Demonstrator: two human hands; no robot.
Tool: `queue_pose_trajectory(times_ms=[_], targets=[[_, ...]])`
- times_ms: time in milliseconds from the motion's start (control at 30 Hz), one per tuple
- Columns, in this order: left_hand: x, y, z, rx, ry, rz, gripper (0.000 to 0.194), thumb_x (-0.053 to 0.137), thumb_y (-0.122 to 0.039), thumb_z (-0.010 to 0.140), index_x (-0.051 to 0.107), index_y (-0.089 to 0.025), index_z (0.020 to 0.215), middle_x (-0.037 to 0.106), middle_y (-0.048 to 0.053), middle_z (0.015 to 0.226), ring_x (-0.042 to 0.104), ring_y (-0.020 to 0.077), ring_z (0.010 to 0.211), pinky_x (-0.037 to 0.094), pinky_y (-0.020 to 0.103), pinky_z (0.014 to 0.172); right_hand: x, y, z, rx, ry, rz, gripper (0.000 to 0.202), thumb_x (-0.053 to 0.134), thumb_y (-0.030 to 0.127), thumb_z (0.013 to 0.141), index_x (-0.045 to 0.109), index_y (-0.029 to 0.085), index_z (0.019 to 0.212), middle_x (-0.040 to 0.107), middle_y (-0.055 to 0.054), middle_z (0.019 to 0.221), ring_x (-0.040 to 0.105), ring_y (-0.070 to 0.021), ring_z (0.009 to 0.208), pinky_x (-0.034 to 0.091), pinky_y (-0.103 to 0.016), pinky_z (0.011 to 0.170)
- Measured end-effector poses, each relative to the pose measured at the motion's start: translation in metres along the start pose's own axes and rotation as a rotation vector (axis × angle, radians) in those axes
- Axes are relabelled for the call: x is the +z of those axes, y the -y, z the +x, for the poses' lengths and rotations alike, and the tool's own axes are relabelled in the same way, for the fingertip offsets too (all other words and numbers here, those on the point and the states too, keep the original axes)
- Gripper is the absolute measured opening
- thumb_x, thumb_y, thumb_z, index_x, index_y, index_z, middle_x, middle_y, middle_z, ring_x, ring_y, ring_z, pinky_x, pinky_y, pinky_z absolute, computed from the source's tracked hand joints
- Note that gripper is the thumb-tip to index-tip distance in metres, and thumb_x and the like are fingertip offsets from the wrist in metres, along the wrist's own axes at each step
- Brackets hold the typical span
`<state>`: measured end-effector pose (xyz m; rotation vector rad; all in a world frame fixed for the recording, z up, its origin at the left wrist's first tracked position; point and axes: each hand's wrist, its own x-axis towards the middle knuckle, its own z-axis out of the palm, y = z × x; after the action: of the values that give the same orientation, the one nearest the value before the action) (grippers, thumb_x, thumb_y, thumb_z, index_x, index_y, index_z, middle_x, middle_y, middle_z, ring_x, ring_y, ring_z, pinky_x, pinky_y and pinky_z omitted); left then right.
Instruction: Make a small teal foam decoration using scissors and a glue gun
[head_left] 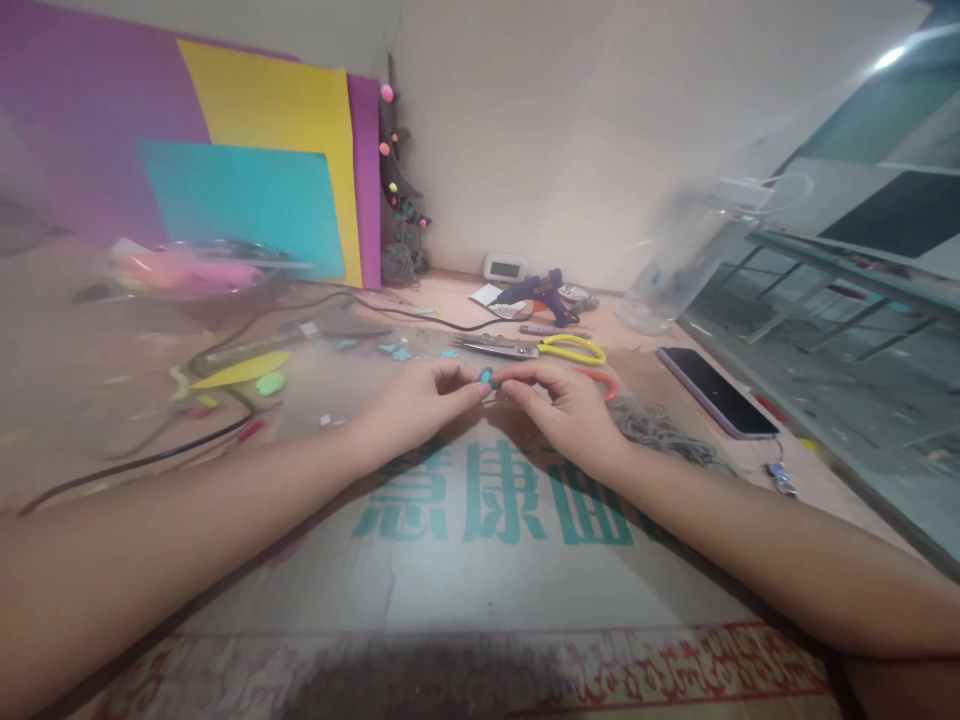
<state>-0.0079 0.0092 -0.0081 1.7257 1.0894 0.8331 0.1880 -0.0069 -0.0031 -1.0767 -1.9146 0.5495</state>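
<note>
Between the fingertips of both hands is a small teal piece (487, 377), too small to name for certain, with something dark at its edge. My left hand (431, 398) pinches it from the left with thumb and index finger. From the right, my right hand (562, 405) closes its thumb and fingers on the same piece. Just beyond the hands lie yellow-handled scissors (570, 348), blades pointing left. An orange handle (602, 383) shows partly behind my right hand. Teal scraps (397, 352) are scattered past my left hand.
Grey yarn (660, 432) and a phone (718, 392) lie at right. A blue glue gun (536, 292) rests near the wall, its black cable (150, 460) running left. A clear plastic jug (667, 255) stands back right. Coloured sheets (247, 210) lean behind; a printed sheet (480, 590) covers the front.
</note>
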Motion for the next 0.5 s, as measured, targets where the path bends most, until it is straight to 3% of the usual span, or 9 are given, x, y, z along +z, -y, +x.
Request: queue_pose_trajectory(times_ms=[167,300,500], targets=[[-0.0001,-0.0035,-0.0005,-0.023,-0.007,0.024,0.031,0.060,-0.046,0.083,0.064,-0.016,0.080,0.067,0.002,0.068,0.054,0.0116,0.053,0.037,0.023,0.048,0.0022,-0.0065,-0.0008,0.076,-0.037,0.209,0.013,0.060,0.031,0.090,0.059,0.022,0.098,0.067,-0.001,0.084,0.066,-0.0158,0.080,0.053,-0.031,0.075],[0.0001,-0.0027,-0.0007,0.006,-0.002,0.032,0.030,0.061,-0.045,0.083,0.065,-0.016,0.079,0.067,0.002,0.068,0.057,0.0135,0.059,0.041,0.024,0.054,0.0005,-0.0104,0.0022,0.121,0.024,0.165,0.017,0.055,0.033,0.093,0.065,0.019,0.093,0.068,-0.002,0.082,0.064,-0.0157,0.079,0.051,-0.030,0.073],[0.0009,0.0011,-0.0012,0.058,0.027,0.050,0.029,0.060,-0.043,0.085,0.065,-0.016,0.078,0.066,0.001,0.068,0.056,0.0135,0.061,0.041,0.024,0.056,-0.0008,-0.0048,0.0057,0.105,0.035,0.142,0.011,0.062,0.028,0.086,0.069,0.020,0.087,0.072,-0.002,0.083,0.065,-0.0161,0.077,0.051,-0.029,0.071]])
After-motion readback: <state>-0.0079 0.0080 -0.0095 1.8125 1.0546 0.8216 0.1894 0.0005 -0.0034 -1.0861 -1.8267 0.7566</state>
